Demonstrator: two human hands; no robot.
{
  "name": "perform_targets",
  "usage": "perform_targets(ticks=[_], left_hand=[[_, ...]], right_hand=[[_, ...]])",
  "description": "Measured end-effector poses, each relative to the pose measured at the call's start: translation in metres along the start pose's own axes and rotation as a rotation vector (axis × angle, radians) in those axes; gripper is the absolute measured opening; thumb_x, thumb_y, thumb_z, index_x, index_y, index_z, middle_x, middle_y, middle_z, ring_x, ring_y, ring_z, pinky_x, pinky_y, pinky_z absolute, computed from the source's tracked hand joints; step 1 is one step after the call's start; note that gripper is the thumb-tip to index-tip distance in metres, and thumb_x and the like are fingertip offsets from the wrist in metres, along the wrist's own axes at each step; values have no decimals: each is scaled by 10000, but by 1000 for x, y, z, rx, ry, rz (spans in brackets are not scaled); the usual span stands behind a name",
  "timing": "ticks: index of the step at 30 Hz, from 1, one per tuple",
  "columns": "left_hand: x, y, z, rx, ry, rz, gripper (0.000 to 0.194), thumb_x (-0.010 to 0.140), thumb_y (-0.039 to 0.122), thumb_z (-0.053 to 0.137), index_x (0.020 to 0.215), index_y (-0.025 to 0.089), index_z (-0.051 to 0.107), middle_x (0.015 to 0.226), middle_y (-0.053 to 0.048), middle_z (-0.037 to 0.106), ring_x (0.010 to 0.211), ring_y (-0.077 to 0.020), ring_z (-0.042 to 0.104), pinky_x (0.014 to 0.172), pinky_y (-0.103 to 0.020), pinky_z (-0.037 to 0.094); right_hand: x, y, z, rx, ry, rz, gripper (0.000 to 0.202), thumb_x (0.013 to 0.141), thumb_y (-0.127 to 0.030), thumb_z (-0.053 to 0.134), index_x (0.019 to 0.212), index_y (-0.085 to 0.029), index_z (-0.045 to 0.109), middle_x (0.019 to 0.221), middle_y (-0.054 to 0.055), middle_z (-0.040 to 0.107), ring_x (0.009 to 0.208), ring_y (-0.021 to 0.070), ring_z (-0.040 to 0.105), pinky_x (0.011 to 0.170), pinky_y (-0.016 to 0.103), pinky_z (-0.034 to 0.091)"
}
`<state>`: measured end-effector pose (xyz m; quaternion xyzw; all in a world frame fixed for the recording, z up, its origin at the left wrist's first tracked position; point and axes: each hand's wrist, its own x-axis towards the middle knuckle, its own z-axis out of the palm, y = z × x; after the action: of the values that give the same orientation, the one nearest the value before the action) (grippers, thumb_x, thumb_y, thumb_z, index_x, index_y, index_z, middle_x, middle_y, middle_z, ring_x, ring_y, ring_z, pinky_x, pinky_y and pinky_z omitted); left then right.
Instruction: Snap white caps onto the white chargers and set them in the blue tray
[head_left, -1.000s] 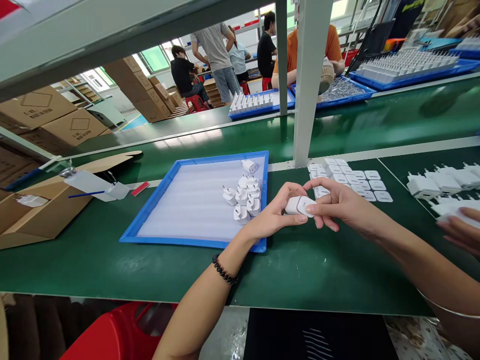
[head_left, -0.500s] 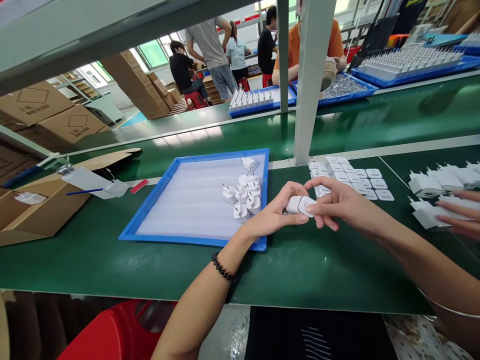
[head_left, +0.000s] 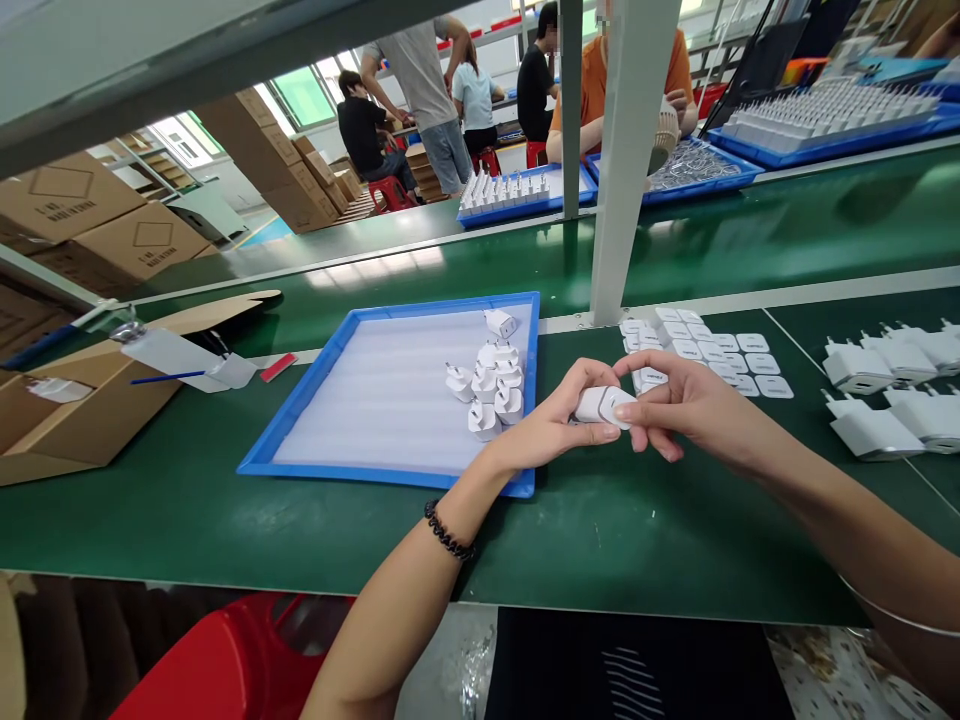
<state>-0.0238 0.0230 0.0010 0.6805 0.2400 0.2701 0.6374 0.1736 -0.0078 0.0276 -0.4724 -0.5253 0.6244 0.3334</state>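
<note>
My left hand [head_left: 559,415] is closed around a white plug-in charger [head_left: 592,404], gripping its left part between thumb and fingers. At the charger's right end, my right hand [head_left: 667,405] presses with thumb and fingertips. A pale rounded face shows under that thumb; whether it is a separate label I cannot tell. Just behind my hands lie several white rounded-square labels [head_left: 752,363] with small dark print. To the left, several white chargers [head_left: 484,385] stand in a cluster at the right side of a blue-rimmed tray [head_left: 300,474], prongs mostly up.
More white chargers [head_left: 874,430] stand in rows at the right. A cardboard box [head_left: 90,440], a white bottle [head_left: 169,358] and a red strip [head_left: 278,367] are at the left. A grey post [head_left: 616,200] rises behind my hands. Across the bench, a person in orange [head_left: 675,75] sits behind trays.
Another person's hand over the chargers at the far right has gone out of view. My hands keep nearly the same hold on the charger; the view has shifted slightly.
</note>
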Motion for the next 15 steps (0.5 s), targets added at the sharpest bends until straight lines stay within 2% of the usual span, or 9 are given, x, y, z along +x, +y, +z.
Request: perform_targets(ticks=[10, 15], left_hand=[[-1, 2, 1, 14, 9, 12, 390, 857, 368, 701, 1110, 234, 437, 1048, -18, 430, 849, -122, 436, 722, -258, 392], [-1, 3, 0, 24, 39, -23, 302, 892, 376, 620, 1099, 227, 458, 1079, -33, 453, 885, -148, 448, 751, -280, 374]], right_hand=[[0, 0, 1, -5, 2, -15, 450, 739, -333, 782, 1074, -217, 504, 537, -22, 680, 387, 109, 508, 447, 232, 408], [-1, 1, 2, -19, 5, -32, 423, 751, -377, 781, 1036, -216, 513, 532, -27, 670, 386, 100, 488, 451, 232, 400]])
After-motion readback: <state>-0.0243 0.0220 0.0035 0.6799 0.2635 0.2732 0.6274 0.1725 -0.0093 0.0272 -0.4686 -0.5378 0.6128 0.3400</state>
